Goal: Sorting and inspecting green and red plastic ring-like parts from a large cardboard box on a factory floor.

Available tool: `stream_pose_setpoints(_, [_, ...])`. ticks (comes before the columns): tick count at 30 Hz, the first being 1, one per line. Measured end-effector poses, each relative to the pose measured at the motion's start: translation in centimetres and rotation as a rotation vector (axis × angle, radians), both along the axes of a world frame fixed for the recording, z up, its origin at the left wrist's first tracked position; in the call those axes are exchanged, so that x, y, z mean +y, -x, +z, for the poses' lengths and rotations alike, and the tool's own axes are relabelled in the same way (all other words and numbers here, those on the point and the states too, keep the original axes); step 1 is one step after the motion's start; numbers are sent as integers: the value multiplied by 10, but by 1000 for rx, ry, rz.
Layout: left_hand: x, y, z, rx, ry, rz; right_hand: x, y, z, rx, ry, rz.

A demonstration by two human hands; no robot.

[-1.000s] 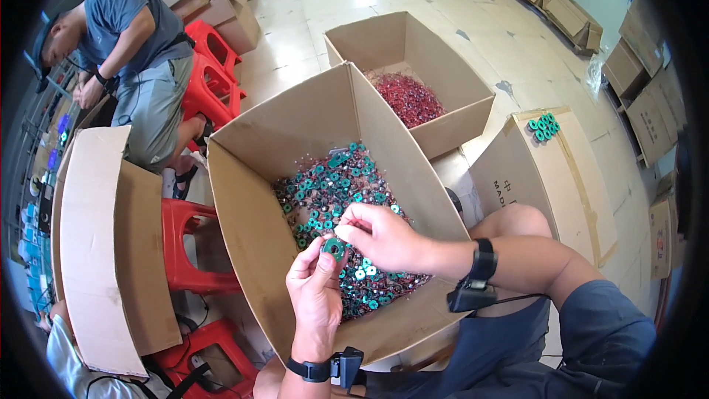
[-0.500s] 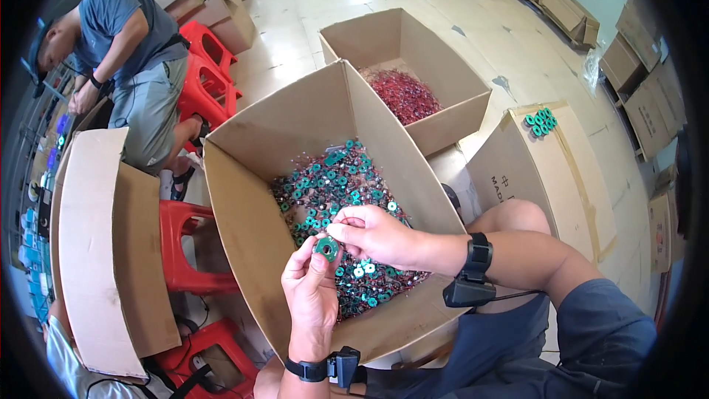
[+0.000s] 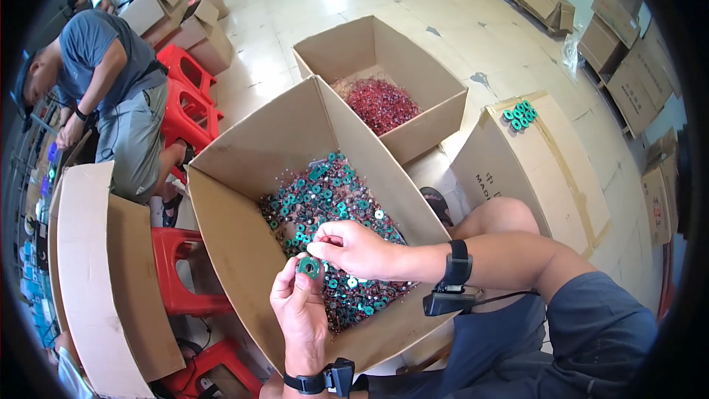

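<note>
My left hand (image 3: 301,309) pinches a green ring-shaped circuit board (image 3: 309,267) with a round hole, between thumb and fingers. At the board's upper edge, my right hand (image 3: 353,251) is closed with thumb and forefinger together. A bit of red shows by its fingers, but what they grip is too small to make out. Both hands are over a large open cardboard box (image 3: 229,214). Inside lies a loose heap of green ring boards, red wires and small parts (image 3: 317,192), partly covered by my hands.
A second cardboard box (image 3: 436,122) behind holds a pile of red wire pieces (image 3: 382,106). Several green rings (image 3: 520,115) sit on a cardboard carton (image 3: 550,155) at right. Red stools (image 3: 181,281) and a folded carton (image 3: 88,266) stand left, near a seated co-worker (image 3: 118,66).
The whole view has shifted, moving the boxes left and slightly down. My hands stay together at the green board, which appears turned slightly.
</note>
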State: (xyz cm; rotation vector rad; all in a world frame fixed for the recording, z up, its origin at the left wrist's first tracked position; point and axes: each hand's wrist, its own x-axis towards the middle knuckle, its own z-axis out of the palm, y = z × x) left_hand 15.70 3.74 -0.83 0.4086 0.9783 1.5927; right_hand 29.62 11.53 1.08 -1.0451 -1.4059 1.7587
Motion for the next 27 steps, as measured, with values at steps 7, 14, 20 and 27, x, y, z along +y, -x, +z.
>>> stream_pose_setpoints(7, [-1,-1,-1,-83,-79,-35,1,-4,-7,-6,-125,-3])
stream_pose_setpoints(14, [-1,-1,-1,10,-13,-17,0,-6,-9,-106,-531,-84])
stream_pose_setpoints(20, [1,-1,-3,34,19,-6,-4,-9,-3,-167,-623,-113])
stream_pose_setpoints(27, [2,-4,-1,73,83,9,-4,-12,-7,-221,-944,-127])
